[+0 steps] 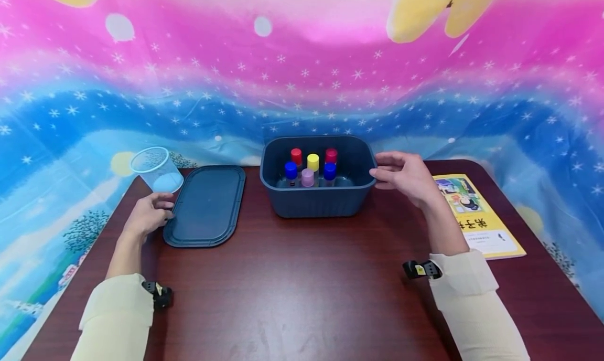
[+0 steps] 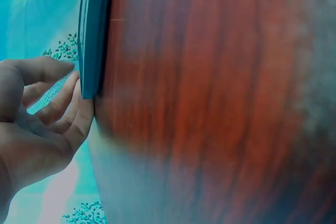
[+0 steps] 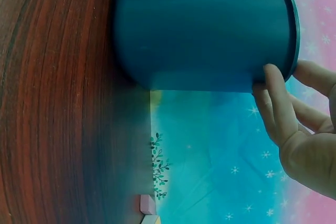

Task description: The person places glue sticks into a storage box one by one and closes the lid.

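Observation:
My left hand [image 1: 150, 214] is at the left edge of a flat dark grey lid [image 1: 205, 206] lying on the table. In the left wrist view its loosely bent fingers [image 2: 79, 121] meet the lid's corner, with a gap between thumb and fingers. My right hand [image 1: 408, 177] touches the right end of a deep dark grey bin [image 1: 321, 202]. Its fingertips lie at the rim, one of them against the outer wall [image 3: 199, 35] in the right wrist view. Inside the bin stand several small clear bottles with red, blue, yellow and light purple caps [image 1: 308, 177].
A clear cup [image 1: 158, 169] with a light blue rim leans at the back left, behind the left hand. To the right, a yellow book [image 1: 481, 230] lies beneath and beside the right forearm. A patterned cloth [image 1: 302, 62] hangs along the table's back and sides.

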Motion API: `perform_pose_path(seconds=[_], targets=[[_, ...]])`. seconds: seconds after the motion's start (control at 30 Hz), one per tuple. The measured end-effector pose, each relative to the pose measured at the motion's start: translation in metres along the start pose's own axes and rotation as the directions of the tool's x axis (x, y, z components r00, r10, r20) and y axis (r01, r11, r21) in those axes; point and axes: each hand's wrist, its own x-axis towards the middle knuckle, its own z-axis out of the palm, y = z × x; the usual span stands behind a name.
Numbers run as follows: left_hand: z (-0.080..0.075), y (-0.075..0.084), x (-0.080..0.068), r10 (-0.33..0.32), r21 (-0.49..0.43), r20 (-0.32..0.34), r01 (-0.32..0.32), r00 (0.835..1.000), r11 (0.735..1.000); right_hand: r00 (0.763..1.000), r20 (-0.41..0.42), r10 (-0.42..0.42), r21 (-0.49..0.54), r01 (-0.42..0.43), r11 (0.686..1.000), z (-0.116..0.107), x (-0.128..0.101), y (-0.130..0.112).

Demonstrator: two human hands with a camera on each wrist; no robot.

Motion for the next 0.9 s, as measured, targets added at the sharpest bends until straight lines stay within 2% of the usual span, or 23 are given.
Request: perform_pose_path(seconds=[0.23,0.33,0.43,0.53,0.63,0.67,0.73,0.8,0.9], targets=[[0.002,0.004,0.001,0.029,0.059,-0.006,-0.029,1.0,0.998,1.0,0.013,0.026,0.013,-0.026,1.0,-0.001,0.0,-0.001],[0.001,0.007,0.0,0.037,0.081,0.019,-0.039,0.999,0.996,1.0,0.016,0.024,-0.006,-0.024,1.0,-0.001,0.0,-0.001],[-0.002,0.01,0.0,0.04,0.072,0.07,-0.045,0.997,0.996,1.0,0.016,0.02,-0.02,-0.02,1.0,-0.002,0.0,-0.001],[-0.006,0.011,-0.001,0.02,-0.011,0.12,-0.019,0.993,1.0,1.0,0.021,0.02,-0.027,-0.02,0.999,-0.002,0.0,-0.001],[-0.009,0.009,-0.001,-0.008,-0.164,0.155,0.034,0.988,0.986,0.999,0.025,0.028,-0.037,-0.027,0.999,-0.002,0.001,-0.001],[-0.011,0.009,-0.002,-0.013,-0.234,0.165,0.052,0.986,0.971,0.999,0.024,0.03,-0.043,-0.029,0.999,-0.002,0.001,-0.001],[-0.014,0.008,-0.002,-0.008,-0.378,0.191,0.081,0.982,0.922,0.999,0.02,0.036,-0.059,-0.035,0.998,-0.002,0.001,-0.001],[-0.017,0.009,-0.003,0.013,-0.527,0.219,0.108,0.976,0.843,0.999,0.013,0.041,-0.079,-0.04,0.996,-0.002,0.001,-0.002],[-0.02,0.012,-0.005,0.068,-0.678,0.258,0.13,0.964,0.723,0.999,0.013,0.044,-0.095,-0.043,0.995,-0.003,0.002,-0.002]])
